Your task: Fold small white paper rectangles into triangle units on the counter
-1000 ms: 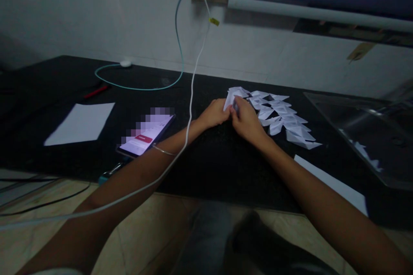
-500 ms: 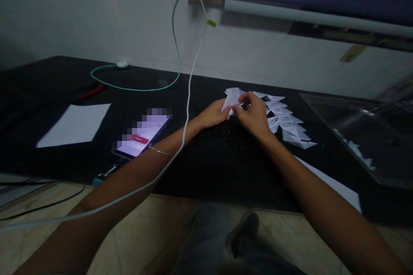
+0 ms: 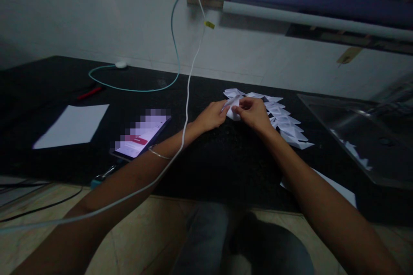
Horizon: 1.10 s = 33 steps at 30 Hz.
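Between my two hands is a folded piece of white paper (image 3: 233, 111), held just above the black countertop. My left hand (image 3: 213, 115) pinches its left side with the fingers closed. From the right, my right hand (image 3: 254, 111) grips the other side between thumb and fingertips. Behind and to the right of my hands lie several folded white paper pieces (image 3: 285, 121) with pointed ends, set in an overlapping row. My right hand partly covers this row. The exact folds of the held paper are too dim to make out.
A flat white sheet (image 3: 74, 126) and a lit phone (image 3: 142, 135) lie on the left. Another sheet (image 3: 337, 187) is partly under my right forearm. A white cable (image 3: 187, 94) crosses my left arm. A sink (image 3: 371, 137) is at the right.
The held paper has turned and now tilts lower between my hands. My right forearm has shifted slightly, showing more of the sheet beneath it. A leg below the counter has moved.
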### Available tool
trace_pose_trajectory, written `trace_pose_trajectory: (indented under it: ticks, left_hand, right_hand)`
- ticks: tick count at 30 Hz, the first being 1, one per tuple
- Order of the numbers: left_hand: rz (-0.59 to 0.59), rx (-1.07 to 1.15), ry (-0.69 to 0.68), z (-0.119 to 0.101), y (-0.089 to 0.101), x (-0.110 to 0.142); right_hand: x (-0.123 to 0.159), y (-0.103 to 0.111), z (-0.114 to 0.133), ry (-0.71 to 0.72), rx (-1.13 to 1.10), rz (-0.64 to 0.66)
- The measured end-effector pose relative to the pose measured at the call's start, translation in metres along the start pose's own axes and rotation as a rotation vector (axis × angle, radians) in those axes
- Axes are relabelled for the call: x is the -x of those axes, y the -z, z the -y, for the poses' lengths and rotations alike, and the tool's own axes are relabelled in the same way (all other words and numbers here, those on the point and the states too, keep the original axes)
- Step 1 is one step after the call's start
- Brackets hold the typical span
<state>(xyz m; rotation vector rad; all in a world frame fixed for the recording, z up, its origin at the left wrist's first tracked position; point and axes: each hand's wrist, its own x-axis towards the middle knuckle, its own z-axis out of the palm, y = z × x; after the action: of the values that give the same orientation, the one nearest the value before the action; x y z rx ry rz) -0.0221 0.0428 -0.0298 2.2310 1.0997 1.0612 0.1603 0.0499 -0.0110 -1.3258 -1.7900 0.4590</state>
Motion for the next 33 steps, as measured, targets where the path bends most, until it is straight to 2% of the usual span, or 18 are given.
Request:
trace_pose_trajectory:
  ticks: [4,8,12,16,23,33]
  left_hand:
    - [-0.019,-0.025,-0.006,0.001,-0.001,0.0]
    - [-0.067,-0.019,0.008,0.002,0.0,0.0]
    - [-0.138,-0.04,0.025,0.005,0.0,-0.001]
    - [-0.158,-0.037,0.038,0.007,0.0,-0.002]
    - [-0.13,0.006,0.038,0.008,-0.001,-0.003]
    - [-0.109,0.052,-0.003,0.014,-0.005,-0.005]
  right_hand:
    - [0.0,0.002,0.001,-0.027,0.02,-0.029]
    - [0.008,0.0,0.014,0.007,0.059,-0.098]
    - [0.023,-0.009,0.03,0.151,0.251,-0.002]
    - [0.036,-0.018,0.039,0.242,0.288,0.071]
    - [0.041,-0.023,0.04,0.223,0.224,0.204]
    - [0.044,-0.031,0.035,0.158,0.173,0.181]
